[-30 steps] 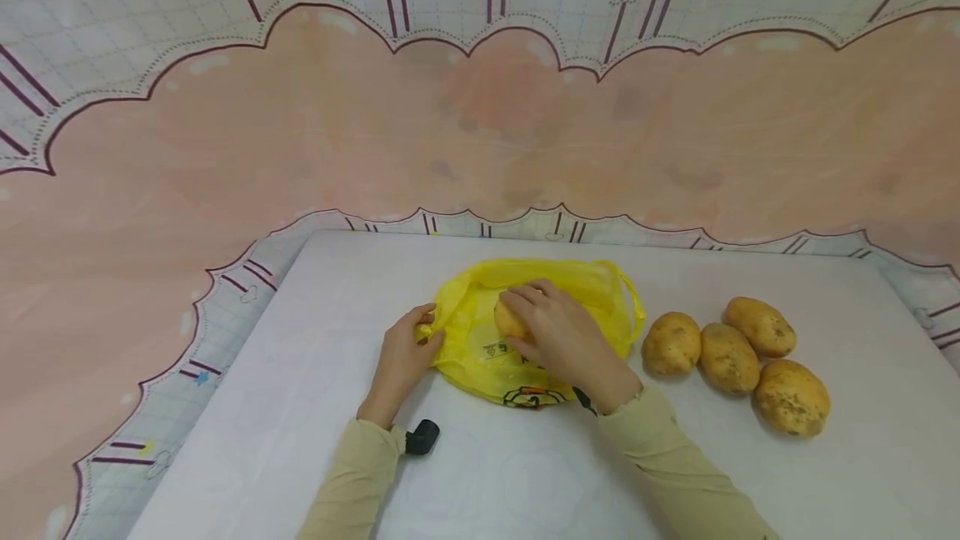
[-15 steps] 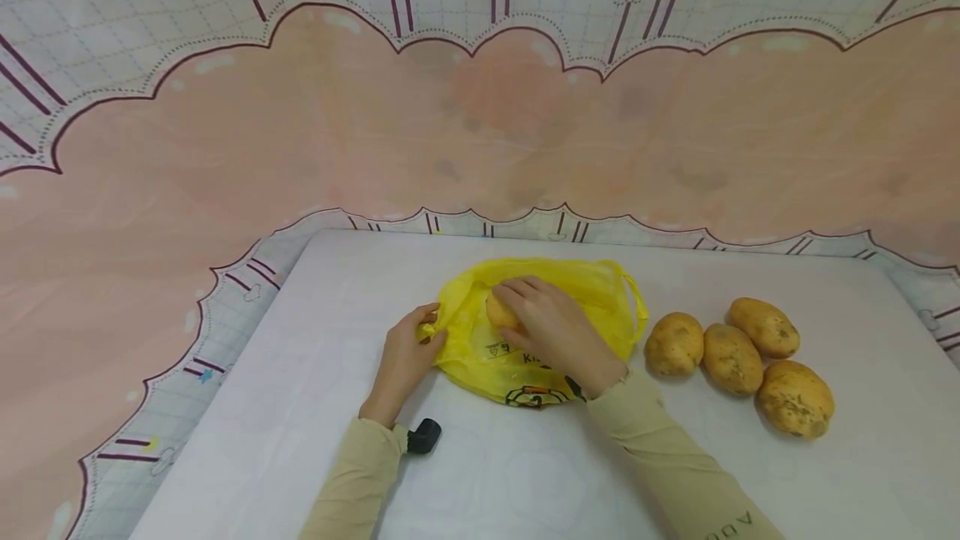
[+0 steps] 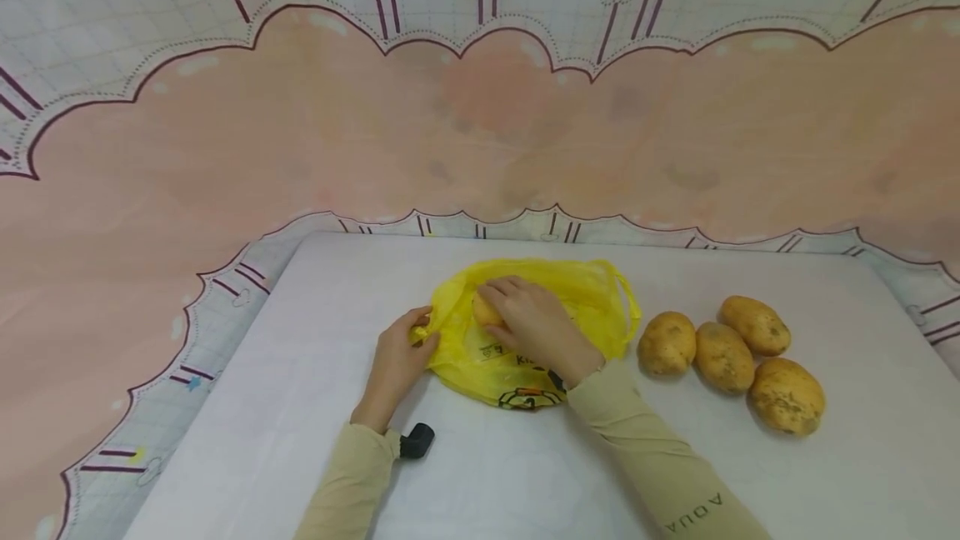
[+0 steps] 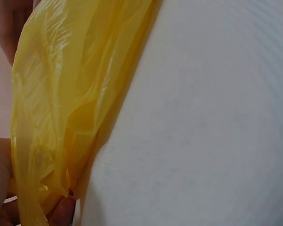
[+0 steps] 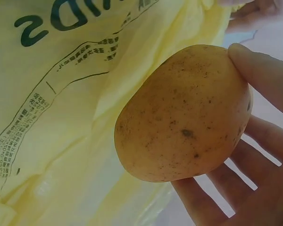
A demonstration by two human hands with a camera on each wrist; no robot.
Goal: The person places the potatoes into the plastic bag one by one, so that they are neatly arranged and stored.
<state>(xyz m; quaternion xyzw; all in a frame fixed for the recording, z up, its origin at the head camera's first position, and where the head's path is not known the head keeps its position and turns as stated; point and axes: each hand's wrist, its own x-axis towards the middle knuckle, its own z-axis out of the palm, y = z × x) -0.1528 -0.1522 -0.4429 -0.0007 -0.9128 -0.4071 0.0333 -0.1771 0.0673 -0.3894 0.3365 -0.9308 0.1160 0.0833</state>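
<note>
A yellow plastic bag with dark print lies spread on the white table, its mouth held open. My left hand pinches the bag's left edge between thumb and fingers; in the left wrist view the thin yellow plastic runs up from the fingertips. Over the bag's opening, my right hand grips a potato, its thumb on one side and the fingers spread round the other. From the head view only the potato's left part shows, the rest covered by the hand.
Several more potatoes lie grouped on the table to the right of the bag. A black wrist device sits at the left cuff. The white table ends at a patterned cloth backdrop behind.
My right hand has carried the potato a little to the left over the bag, toward my left hand. The left hand keeps its pinch on the bag's edge.
</note>
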